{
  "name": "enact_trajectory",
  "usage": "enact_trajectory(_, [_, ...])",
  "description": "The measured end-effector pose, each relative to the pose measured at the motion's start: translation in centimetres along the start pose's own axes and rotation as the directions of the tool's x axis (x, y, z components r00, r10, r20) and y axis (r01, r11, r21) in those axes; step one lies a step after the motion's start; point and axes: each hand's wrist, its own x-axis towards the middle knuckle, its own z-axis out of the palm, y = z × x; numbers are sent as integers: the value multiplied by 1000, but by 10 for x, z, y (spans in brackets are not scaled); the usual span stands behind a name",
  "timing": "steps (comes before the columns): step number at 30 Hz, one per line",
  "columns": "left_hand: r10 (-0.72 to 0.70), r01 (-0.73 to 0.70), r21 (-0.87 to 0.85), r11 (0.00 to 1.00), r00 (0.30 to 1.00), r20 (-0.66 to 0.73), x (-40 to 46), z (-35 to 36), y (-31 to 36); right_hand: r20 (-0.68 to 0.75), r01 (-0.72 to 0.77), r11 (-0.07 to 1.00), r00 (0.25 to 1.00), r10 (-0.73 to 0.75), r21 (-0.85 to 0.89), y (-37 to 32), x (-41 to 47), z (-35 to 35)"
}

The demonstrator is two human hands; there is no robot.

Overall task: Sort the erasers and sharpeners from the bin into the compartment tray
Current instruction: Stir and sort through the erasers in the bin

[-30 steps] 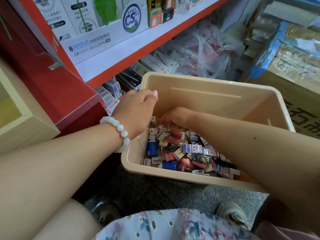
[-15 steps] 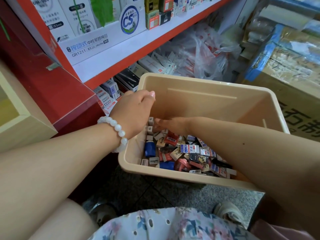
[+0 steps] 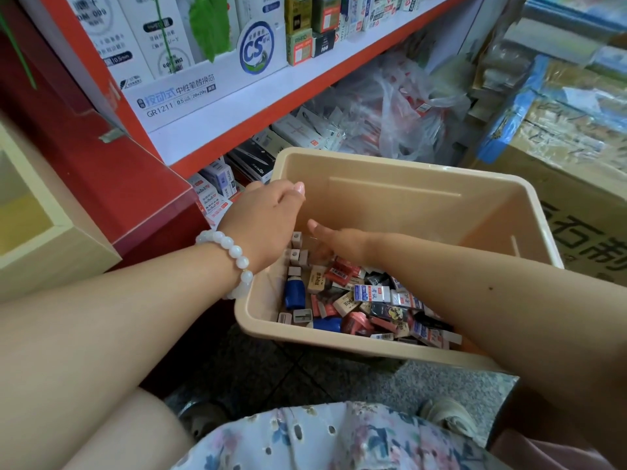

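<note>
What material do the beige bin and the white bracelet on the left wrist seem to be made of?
The beige bin looks like moulded plastic, smooth and slightly glossy: it has thin walls, rounded corners and a rolled rim with soft light reflections. The white bracelet is round, milky, half-translucent beads with a polished shine; this could be jade-like stone, glass or resin, and the picture cannot settle which.
</note>
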Motion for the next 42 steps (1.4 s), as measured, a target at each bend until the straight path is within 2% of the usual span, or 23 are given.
enact_trajectory(3, [2, -2, -1, 1000, 1000, 2, -1, 0, 0, -24, 62, 996, 998, -60, 63, -5, -6, -1])
enact_trajectory(7, [3, -3, 8, 1000, 1000, 6, 0, 0, 0, 69, 42, 990, 997, -33, -133, -2, -8, 1])
enact_trajectory(10, [12, -12, -4, 1000, 1000, 3, 0, 0, 0, 72, 55, 973, 997, -40, -225, 4, -7, -1])
enact_trajectory(12, [10, -10, -12, 1000, 1000, 6, 0, 0, -1, 63, 96, 961, 995, -82, -260, 9, -4, -3])
enact_trajectory(16, [19, -19, -16, 1000, 1000, -1, 1, 2, -2, 119, 178, 967, 980, -158, -185, 13, -9, 5])
enact_trajectory(21, [21, -21, -37, 999, 1000, -20, 0, 2, -3, 209, 284, 894, 952, -222, -347, 17, -8, 18])
enact_trajectory(25, [16, -17, -46, 999, 1000, -24, 0, 3, -2, 193, 239, 892, 965, -176, -382, 23, -7, 5])
enact_trajectory(30, [33, -34, -32, 999, 999, -15, 2, 3, -3, 205, 203, 924, 969, -141, -325, 24, -21, -12])
enact_trajectory(33, [30, -30, -26, 999, 999, -14, 1, 3, -3, 99, 190, 958, 980, -172, -214, 25, -34, -27])
enact_trajectory(36, [27, -28, -19, 999, 1000, -14, 1, 3, -3, 7, 195, 959, 980, -198, -207, 36, -43, -43])
enact_trajectory(38, [30, -30, -18, 999, 999, -17, 1, 3, -2, 48, 175, 958, 985, -168, -229, 46, -49, -43])
enact_trajectory(42, [18, -18, -19, 1000, 1000, -24, 1, 3, -3, 222, 137, 954, 972, -78, -266, 56, -53, -21])
